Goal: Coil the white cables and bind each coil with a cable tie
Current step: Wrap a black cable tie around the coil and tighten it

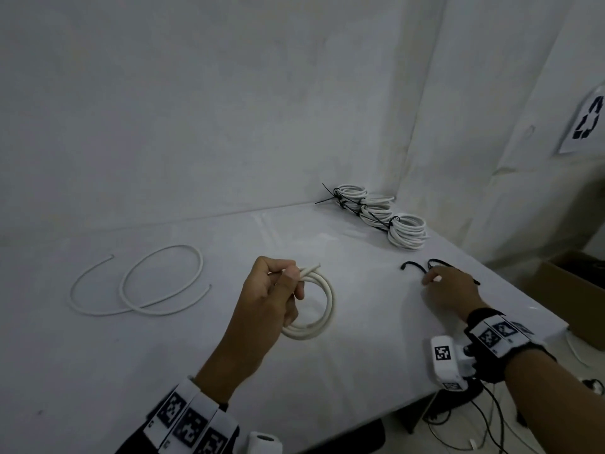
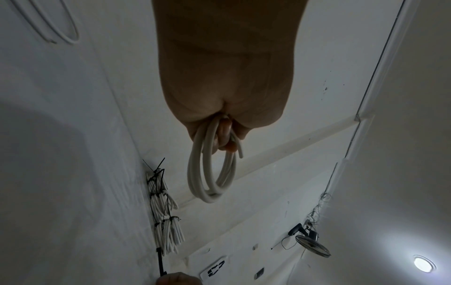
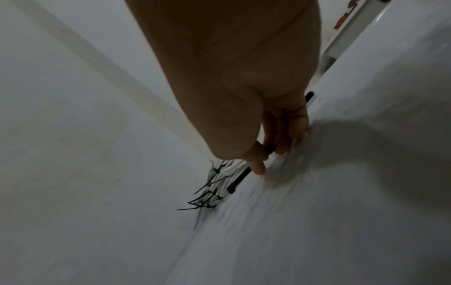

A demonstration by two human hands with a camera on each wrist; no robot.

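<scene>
The springy, light white coil [image 1: 311,304] wants unwinding, so the left hand [image 1: 271,290] pinches its crossing while the right hand [image 1: 453,291] fingers a thin, flexible cable tie [image 1: 413,265], grip unclear.

Bare makeshift workroom: white-draped table [image 1: 327,371], cardboard box [image 1: 569,286], wall fan [image 2: 312,244].

On the table [image 1: 229,371], a loose cable [image 1: 137,283] lies left, the coil [image 1: 314,309] centre, ties [image 1: 415,266] right, bound coils [image 1: 379,214] behind them.
</scene>
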